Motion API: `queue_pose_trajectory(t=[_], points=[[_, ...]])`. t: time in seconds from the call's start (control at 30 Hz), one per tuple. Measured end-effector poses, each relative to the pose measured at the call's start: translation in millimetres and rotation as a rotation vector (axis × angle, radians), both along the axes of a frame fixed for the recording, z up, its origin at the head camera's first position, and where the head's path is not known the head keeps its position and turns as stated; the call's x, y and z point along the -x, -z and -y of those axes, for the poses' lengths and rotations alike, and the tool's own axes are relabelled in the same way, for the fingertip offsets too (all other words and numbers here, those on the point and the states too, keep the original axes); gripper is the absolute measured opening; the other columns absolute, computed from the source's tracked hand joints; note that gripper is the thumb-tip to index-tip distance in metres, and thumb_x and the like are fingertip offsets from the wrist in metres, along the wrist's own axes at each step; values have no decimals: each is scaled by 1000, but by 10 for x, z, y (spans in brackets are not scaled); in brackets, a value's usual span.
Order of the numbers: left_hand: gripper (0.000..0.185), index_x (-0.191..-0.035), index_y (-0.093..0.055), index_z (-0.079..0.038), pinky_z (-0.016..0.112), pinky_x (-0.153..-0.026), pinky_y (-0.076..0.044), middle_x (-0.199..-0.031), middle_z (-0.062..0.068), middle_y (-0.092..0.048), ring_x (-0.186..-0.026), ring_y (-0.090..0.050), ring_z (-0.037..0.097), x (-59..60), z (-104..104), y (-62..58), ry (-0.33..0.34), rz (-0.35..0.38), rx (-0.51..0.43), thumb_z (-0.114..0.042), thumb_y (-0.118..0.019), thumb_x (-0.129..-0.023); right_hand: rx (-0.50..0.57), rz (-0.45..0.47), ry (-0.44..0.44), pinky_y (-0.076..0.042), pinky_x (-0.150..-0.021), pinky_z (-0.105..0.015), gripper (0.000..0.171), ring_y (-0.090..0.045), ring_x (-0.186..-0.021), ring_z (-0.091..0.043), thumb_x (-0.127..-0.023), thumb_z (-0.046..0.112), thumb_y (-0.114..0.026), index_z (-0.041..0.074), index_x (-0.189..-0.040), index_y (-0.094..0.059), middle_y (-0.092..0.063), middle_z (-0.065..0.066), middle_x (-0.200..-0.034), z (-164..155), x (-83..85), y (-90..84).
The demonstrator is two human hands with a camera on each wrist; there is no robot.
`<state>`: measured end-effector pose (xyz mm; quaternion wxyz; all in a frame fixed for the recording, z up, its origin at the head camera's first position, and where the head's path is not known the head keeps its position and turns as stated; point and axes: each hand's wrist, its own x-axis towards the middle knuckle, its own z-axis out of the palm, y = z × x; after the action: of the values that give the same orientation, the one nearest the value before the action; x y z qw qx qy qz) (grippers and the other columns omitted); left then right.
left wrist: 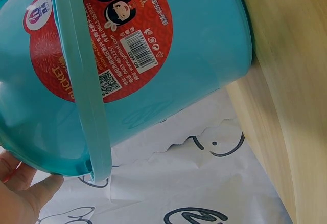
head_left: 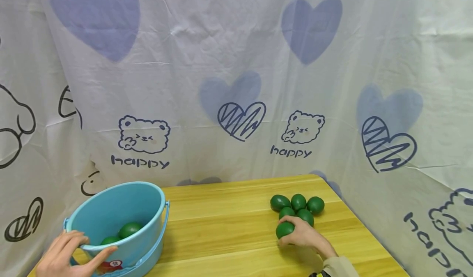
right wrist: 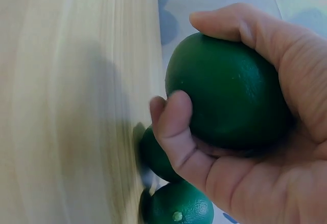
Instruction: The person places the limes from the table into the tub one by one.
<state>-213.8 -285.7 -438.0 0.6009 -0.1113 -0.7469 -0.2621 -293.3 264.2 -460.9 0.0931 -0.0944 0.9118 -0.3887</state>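
Observation:
My left hand [head_left: 63, 255] grips the near left rim of a light blue bucket [head_left: 148, 244], with the thumb outside. Two green limes [head_left: 130, 229] show inside the bucket. A red label [left wrist: 138, 50] and the blue handle [left wrist: 84, 81] are on its side in the left wrist view. At the right of the table, my right hand [head_left: 304, 235] holds a dark green lime [right wrist: 230, 91], fingers and thumb curled round it. Just beyond that hand lie several more limes [head_left: 298, 202] in a cluster, one of them partly hidden by the hand.
The wooden table [head_left: 218, 227] spans the space between bucket and limes. A white cloth [head_left: 192, 84] printed with hearts and bears hangs behind the table and along both sides.

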Motion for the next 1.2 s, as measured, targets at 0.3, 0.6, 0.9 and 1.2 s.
queue_pose_trajectory(t=[0.3,0.6,0.9,1.2], points=[[63,-71,-63,2,4,-85,-26,-76,17,-60,-84,-37,-11,-70,19,-22,-22,74,50,-41,-98,-41,60,-10,16,-53,-61,-38,45,-61,-82,-22,-79,25,-80,11,-118,-63,-61,-11,-109,26,9,27],[76,-69,-63,-1,4,-80,-27,-73,15,-59,-80,-38,-9,-19,15,15,-6,21,12,-74,-80,-56,92,-52,175,-50,-81,-44,44,-60,-101,-24,-82,49,-74,20,-115,-65,-63,-5,-118,157,32,21],[77,-68,-63,0,2,-82,-27,-74,18,-60,-83,-38,-13,-13,-8,6,-8,6,-16,-75,-79,-55,170,-113,241,-51,-69,-39,51,-62,-88,-22,-75,41,-83,20,-116,-61,-62,-13,-118,360,86,-6],[68,-70,-64,1,2,-83,-27,-76,19,-61,-86,-37,-15,-48,5,-20,-13,40,4,-54,-95,-43,205,-165,236,-53,-66,-37,46,-63,-85,-21,-74,40,-84,24,-113,-65,-62,-12,-119,501,133,-53]])
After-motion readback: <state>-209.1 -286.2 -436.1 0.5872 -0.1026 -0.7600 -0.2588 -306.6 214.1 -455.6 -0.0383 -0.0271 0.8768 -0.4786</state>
